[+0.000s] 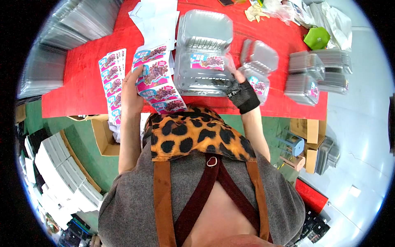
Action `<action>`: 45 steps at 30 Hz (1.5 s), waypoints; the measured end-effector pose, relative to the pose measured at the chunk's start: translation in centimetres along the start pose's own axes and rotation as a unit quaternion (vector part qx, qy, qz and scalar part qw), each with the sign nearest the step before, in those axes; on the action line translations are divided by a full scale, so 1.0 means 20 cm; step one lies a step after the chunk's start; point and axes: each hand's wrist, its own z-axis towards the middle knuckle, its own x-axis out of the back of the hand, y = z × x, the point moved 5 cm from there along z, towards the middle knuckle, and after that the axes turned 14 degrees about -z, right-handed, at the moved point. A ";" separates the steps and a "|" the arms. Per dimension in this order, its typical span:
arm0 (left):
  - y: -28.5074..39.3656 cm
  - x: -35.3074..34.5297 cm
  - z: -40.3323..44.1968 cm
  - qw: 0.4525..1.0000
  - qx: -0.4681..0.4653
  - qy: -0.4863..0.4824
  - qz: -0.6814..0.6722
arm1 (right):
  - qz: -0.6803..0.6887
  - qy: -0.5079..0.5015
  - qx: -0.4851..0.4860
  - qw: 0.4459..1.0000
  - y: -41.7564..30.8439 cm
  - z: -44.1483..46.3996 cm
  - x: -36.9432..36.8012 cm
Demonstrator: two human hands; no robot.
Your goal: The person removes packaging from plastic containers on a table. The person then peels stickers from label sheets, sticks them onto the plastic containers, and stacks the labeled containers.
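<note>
Pinching the left edge of a grape sticker strip (154, 74) between its fingers, the left hand (132, 91) holds it over the red surface (84, 74), just beside stacked clear boxes (197, 79); the strip seems light, bendy and easily creased, best held by its edges. The gloved right hand (242, 93) meets the boxes' right side; whether its fingers grip, I cannot tell; the boxes seem light, slick and crushable, best held by the rim.
</note>
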 end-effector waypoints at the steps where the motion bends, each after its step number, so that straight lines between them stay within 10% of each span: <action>1: 0.03 -0.06 -0.03 0.999 0.025 0.003 -0.032 | -0.064 0.014 0.045 0.997 -0.01 0.00 -0.09; 14: 0.05 -0.04 -0.05 0.997 0.070 0.003 -0.021 | -0.266 0.085 0.308 0.910 -0.16 -0.19 0.02; 20: 0.06 -0.06 -0.04 0.997 0.070 -0.017 0.027 | -0.007 0.331 0.139 0.933 -0.09 -0.32 1.42; 26: 0.05 -0.18 -0.08 0.989 0.064 -0.081 0.103 | 0.042 0.398 0.109 0.910 -0.01 -0.35 1.43; 30: 0.02 -0.29 -0.14 0.968 0.063 -0.166 0.175 | -0.611 0.609 0.193 0.467 -0.22 -0.47 1.01; 35: 0.01 -0.40 -0.22 0.917 0.121 -0.247 0.288 | -0.566 0.291 0.384 0.669 -0.41 -0.34 -0.03; 38: -0.03 -0.45 -0.25 0.899 0.098 -0.299 0.304 | -0.707 0.102 0.421 0.560 -0.38 -0.36 -0.60; 45: 0.00 -0.46 -0.27 0.803 -0.063 -0.361 0.470 | -0.663 0.004 0.437 0.608 -0.24 -0.25 -0.75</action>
